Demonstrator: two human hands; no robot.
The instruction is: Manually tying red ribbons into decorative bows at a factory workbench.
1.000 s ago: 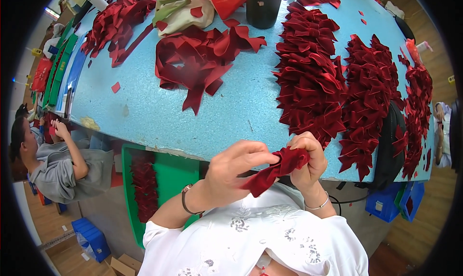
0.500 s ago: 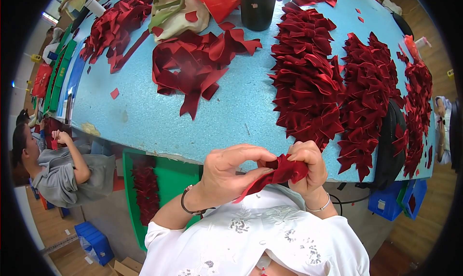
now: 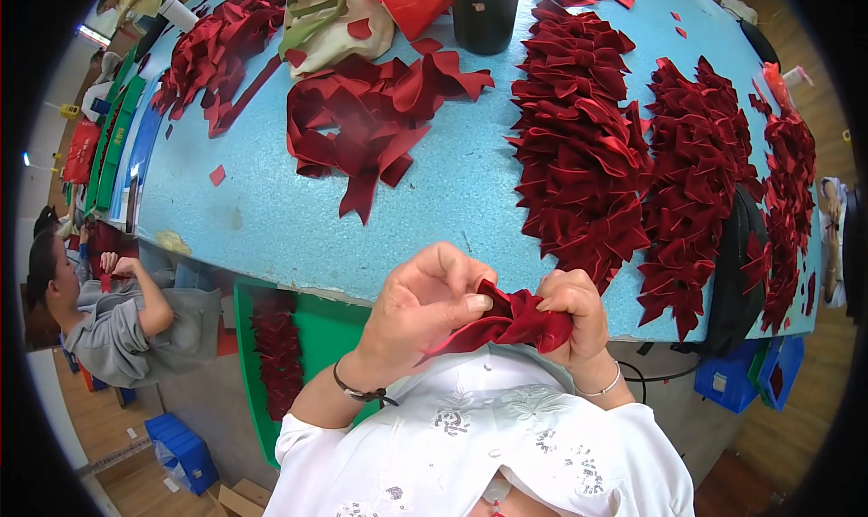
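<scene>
A dark red velvet ribbon (image 3: pixel 506 323), bunched into loops like a bow, is held at the table's near edge, close to my white top. My left hand (image 3: pixel 425 305) pinches a fold of it between thumb and fingers, and a loose tail hangs below that palm. The other end is gripped in my right hand (image 3: pixel 575 316), its fingers curled round the gathered velvet. Beyond my hands, rows of finished-looking red bows (image 3: pixel 579 146) are stacked on the blue table (image 3: pixel 262 219). A tangle of loose red ribbon (image 3: pixel 353 119) lies ahead and to the left.
A black tumbler (image 3: pixel 486 15), a cream cloth bag (image 3: pixel 339 29) and a red bag stand at the back. A black bag (image 3: pixel 737 282) hangs at the right edge. A green tray (image 3: pixel 312 336) with bows sits below left. A co-worker (image 3: pixel 127 309) sits at the left.
My left hand has lifted slightly, its fingers now pulling up a fold of the ribbon. The ribbon looks more opened out between my hands. My right hand keeps its grip.
</scene>
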